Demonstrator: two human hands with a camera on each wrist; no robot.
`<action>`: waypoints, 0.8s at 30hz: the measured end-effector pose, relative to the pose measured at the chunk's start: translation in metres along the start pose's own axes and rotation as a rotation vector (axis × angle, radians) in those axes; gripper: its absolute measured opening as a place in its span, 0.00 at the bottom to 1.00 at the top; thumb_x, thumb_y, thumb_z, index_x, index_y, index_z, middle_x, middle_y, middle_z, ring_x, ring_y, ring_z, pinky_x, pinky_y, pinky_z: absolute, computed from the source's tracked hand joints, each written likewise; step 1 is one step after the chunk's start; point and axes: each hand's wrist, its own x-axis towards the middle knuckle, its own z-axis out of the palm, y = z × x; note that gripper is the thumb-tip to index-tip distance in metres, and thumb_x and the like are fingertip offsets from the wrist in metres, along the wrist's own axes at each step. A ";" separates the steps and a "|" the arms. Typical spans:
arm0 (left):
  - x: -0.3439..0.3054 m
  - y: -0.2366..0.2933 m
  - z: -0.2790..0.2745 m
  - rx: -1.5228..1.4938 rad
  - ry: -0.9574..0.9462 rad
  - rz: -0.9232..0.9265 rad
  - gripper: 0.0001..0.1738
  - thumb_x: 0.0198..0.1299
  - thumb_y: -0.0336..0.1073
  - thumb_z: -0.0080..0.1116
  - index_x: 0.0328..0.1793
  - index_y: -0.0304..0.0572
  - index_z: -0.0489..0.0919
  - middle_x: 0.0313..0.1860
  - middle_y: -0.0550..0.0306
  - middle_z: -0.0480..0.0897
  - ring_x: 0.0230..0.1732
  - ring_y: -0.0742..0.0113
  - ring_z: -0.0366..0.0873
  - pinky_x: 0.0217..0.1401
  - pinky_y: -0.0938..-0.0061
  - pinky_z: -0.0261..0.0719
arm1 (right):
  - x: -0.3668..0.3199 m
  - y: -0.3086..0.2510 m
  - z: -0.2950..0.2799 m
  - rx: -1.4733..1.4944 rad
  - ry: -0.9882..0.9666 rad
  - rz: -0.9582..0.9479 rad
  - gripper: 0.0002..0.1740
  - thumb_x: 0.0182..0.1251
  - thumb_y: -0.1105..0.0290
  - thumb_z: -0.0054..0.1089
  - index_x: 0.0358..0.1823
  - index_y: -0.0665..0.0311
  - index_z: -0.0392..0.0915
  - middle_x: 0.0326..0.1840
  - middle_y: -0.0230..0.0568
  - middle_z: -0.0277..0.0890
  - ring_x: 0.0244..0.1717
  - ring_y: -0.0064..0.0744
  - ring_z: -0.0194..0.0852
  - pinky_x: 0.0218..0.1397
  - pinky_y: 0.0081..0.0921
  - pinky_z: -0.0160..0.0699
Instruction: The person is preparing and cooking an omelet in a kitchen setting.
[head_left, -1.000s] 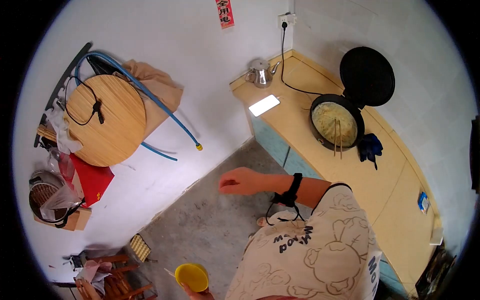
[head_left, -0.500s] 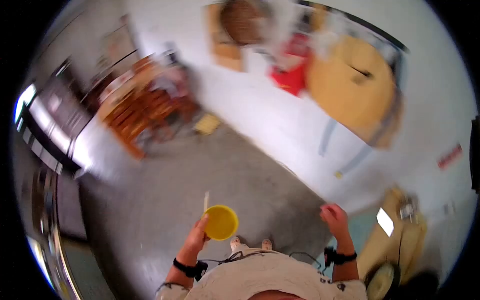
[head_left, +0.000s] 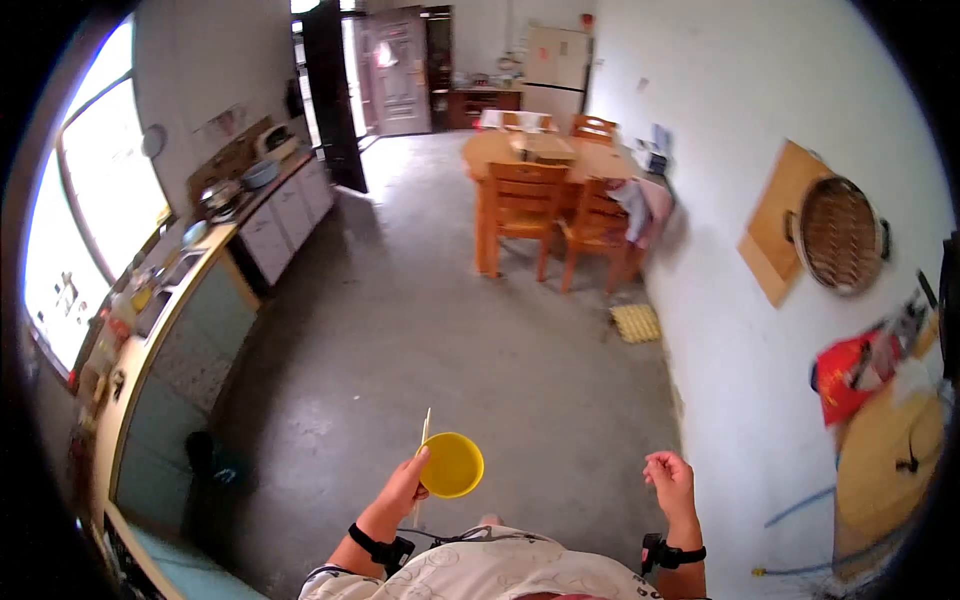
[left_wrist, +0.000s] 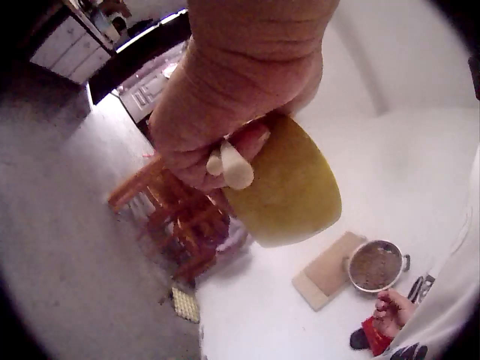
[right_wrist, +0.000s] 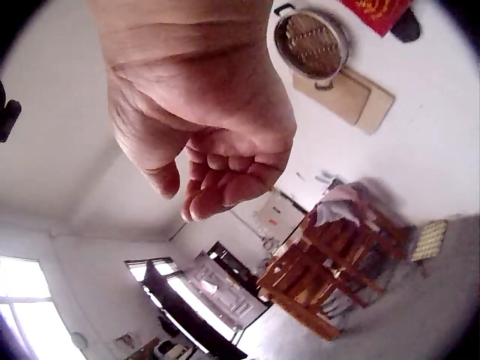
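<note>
My left hand (head_left: 402, 484) grips a yellow bowl (head_left: 454, 466) by its rim, low in the head view. A pair of pale chopsticks (head_left: 426, 428) is held in the same hand, along the bowl's left side. In the left wrist view the chopsticks' ends (left_wrist: 237, 171) poke out between the fingers beside the bowl's yellow wall (left_wrist: 289, 187). My right hand (head_left: 672, 482) hangs at the right with loosely curled fingers and nothing in it. The right wrist view shows its bent fingers (right_wrist: 225, 187) and bare palm.
A wooden table (head_left: 490, 152) with chairs (head_left: 525, 200) stands ahead, beyond grey floor (head_left: 400, 330). Along the left runs a counter (head_left: 140, 360) with a sink. On the right wall hang a steamer pot (head_left: 842, 235), a red bag (head_left: 848, 378) and a round board (head_left: 890, 470).
The view has swung left, from the counter with the pan to the room with the table. The bowl and chopsticks stay in my left hand; my right hand stays free.
</note>
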 end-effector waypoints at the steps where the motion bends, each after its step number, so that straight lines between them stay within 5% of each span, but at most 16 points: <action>1: -0.001 0.007 -0.015 -0.024 0.042 0.024 0.22 0.63 0.56 0.43 0.37 0.43 0.71 0.15 0.68 0.61 0.13 0.79 0.51 0.15 0.81 0.47 | 0.020 -0.003 0.018 -0.009 -0.056 -0.039 0.06 0.63 0.73 0.51 0.36 0.68 0.74 0.26 0.33 0.73 0.25 0.18 0.69 0.31 0.16 0.70; 17: 0.019 0.066 -0.192 -0.465 0.569 0.259 0.21 0.63 0.57 0.41 0.36 0.47 0.72 0.13 0.70 0.61 0.11 0.80 0.51 0.14 0.83 0.48 | 0.263 -0.053 0.343 -0.003 -0.665 -0.206 0.06 0.62 0.72 0.53 0.34 0.68 0.74 0.23 0.31 0.73 0.24 0.17 0.68 0.29 0.15 0.70; 24: 0.021 0.142 -0.275 -0.568 0.790 0.439 0.21 0.64 0.56 0.41 0.42 0.47 0.73 0.16 0.70 0.66 0.11 0.81 0.52 0.14 0.84 0.49 | 0.359 -0.121 0.555 -0.037 -0.893 -0.253 0.09 0.62 0.68 0.55 0.35 0.68 0.75 0.26 0.31 0.75 0.26 0.17 0.70 0.30 0.16 0.70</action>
